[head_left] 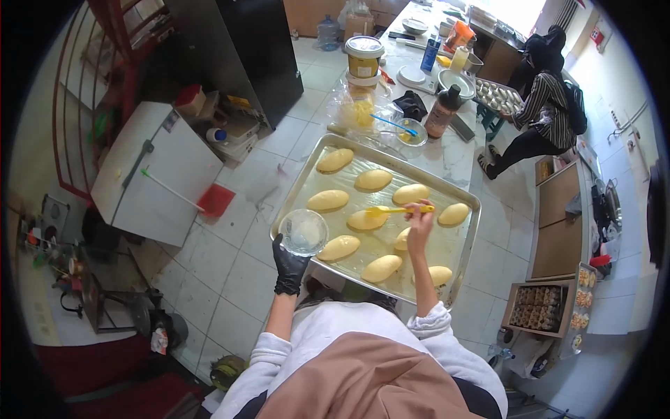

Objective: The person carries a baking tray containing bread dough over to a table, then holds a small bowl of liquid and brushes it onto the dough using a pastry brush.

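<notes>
White-tiled floor (241, 272), rectangular metal tray (441, 241), oval yellow dough pieces (382, 268), right hand (419, 223) pinching yellow brush (396, 210), black-gloved left hand (289, 267) gripping clear round bowl (304, 233)

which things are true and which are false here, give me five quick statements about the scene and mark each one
1. The right hand holds a yellow brush. True.
2. The left hand is bare. False: it wears a black glove.
3. The left hand holds a clear bowl. True.
4. The dough pieces are stacked up. False: they lie apart on a metal tray.
5. Nobody else is in view. False: a person in a striped top is at the upper right.
</notes>
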A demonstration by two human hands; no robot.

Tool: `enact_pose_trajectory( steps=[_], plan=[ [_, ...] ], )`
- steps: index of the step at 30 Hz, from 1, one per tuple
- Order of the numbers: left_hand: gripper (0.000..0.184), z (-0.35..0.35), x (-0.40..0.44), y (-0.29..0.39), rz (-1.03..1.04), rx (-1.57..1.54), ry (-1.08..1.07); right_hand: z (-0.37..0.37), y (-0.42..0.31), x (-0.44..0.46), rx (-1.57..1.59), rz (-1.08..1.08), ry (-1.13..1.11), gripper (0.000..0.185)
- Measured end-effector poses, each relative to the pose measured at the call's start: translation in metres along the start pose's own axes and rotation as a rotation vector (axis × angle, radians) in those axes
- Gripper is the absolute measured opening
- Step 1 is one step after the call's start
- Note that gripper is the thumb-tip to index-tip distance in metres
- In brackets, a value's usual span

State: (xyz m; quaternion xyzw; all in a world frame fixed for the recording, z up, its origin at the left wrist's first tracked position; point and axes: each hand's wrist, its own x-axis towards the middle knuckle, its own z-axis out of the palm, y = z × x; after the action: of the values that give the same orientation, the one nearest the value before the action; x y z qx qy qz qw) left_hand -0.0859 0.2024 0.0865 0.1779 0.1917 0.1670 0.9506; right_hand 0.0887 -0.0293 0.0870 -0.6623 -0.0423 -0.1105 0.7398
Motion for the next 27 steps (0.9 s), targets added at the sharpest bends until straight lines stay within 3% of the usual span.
enact_pose_trajectory(
  steps=[3, 5, 9, 11, 14, 16, 18, 20, 22, 24, 27],
  plan=[
    [0.056, -0.014, 0.001, -0.017, 0.036, 0.007, 0.01, 0.016, 0.008, -0.002, 0.057, 0.023, -0.203, 0.015],
    [0.056, -0.011, -0.001, -0.027, 0.052, -0.04, 0.015, 0.02, 0.008, -0.003, -0.126, 0.015, -0.402, 0.017],
    [0.055, 0.015, -0.011, -0.046, 0.08, -0.097, 0.04, -0.004, -0.024, 0.006, -0.2, -0.061, -0.394, 0.017],
    [0.055, 0.015, -0.012, -0.062, 0.118, 0.005, 0.041, -0.011, -0.046, 0.011, 0.0, -0.08, -0.226, 0.017],
    [0.057, 0.017, -0.005, -0.079, 0.093, 0.03, 0.028, -0.004, -0.063, 0.003, 0.209, -0.089, -0.273, 0.017],
    [0.059, 0.019, 0.001, -0.083, -0.034, -0.123, 0.025, 0.002, -0.067, -0.01, 0.131, -0.067, -0.361, 0.017],
    [0.055, 0.02, 0.005, -0.084, -0.052, -0.087, -0.007, 0.007, -0.056, -0.019, -0.082, -0.141, -0.55, 0.018],
    [0.047, 0.029, 0.01, -0.082, -0.07, -0.031, -0.076, 0.007, -0.053, -0.021, -0.098, -0.137, -0.555, 0.019],
    [0.049, 0.018, 0.02, -0.081, -0.056, -0.048, -0.081, 0.003, -0.051, -0.018, -0.004, -0.116, -0.37, 0.018],
    [0.059, -0.027, 0.042, -0.082, 0.183, 0.57, -0.204, 0.0, -0.046, -0.008, -0.002, -0.109, -0.295, 0.017],
    [0.059, -0.03, 0.039, -0.064, 0.225, 0.812, -0.23, 0.001, -0.023, 0.004, 0.128, -0.025, -0.202, 0.014]
  ],
)
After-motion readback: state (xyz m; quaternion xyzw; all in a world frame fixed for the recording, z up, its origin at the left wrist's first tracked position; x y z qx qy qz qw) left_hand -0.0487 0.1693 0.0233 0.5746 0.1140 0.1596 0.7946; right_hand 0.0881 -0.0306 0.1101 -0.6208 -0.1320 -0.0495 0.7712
